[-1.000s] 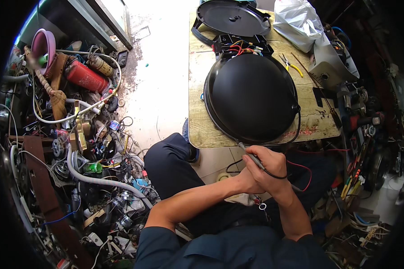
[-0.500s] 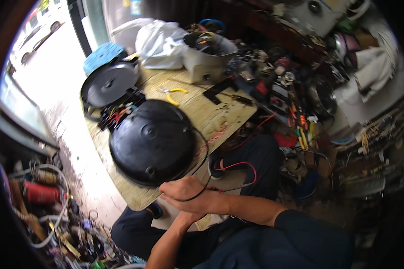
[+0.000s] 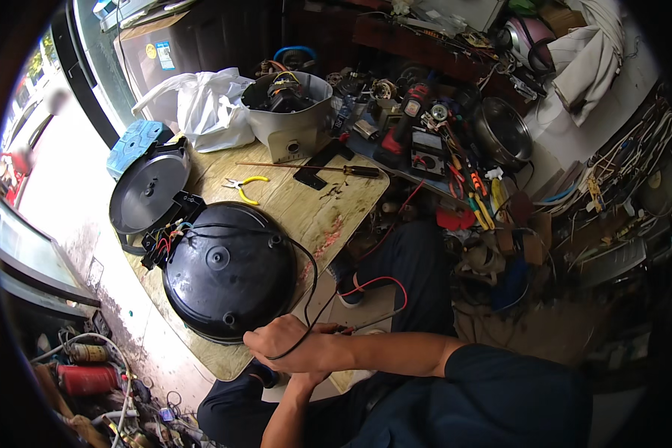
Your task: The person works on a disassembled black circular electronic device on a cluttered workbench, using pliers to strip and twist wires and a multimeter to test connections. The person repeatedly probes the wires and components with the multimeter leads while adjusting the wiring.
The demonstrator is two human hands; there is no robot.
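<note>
A round black appliance shell [image 3: 235,272] lies dome-up on the wooden board, small round feet on it. Several coloured wires [image 3: 172,239] come out at its left side. My right hand [image 3: 291,343] is closed at the shell's near edge, its fingers curled round something hidden. A black cord [image 3: 313,287] runs from over the shell and loops across the back of this hand. My left hand [image 3: 310,378] lies beneath the right one, its fingers out of sight. Beside my right wrist a thin red lead [image 3: 405,291] ends in a grey length.
On the board [image 3: 220,362] lie yellow-handled pliers [image 3: 246,190], a long screwdriver [image 3: 358,171] and a black disc-shaped part [image 3: 149,190]. Behind stand a white bag [image 3: 216,112] and a grey housing [image 3: 285,127]. Tools and a metal bowl [image 3: 500,134] crowd the right; scrap fills the lower left.
The view has shifted, so the board and the things on it appear farther left. My hands remain together at the shell's near edge, with the cord across the right one.
</note>
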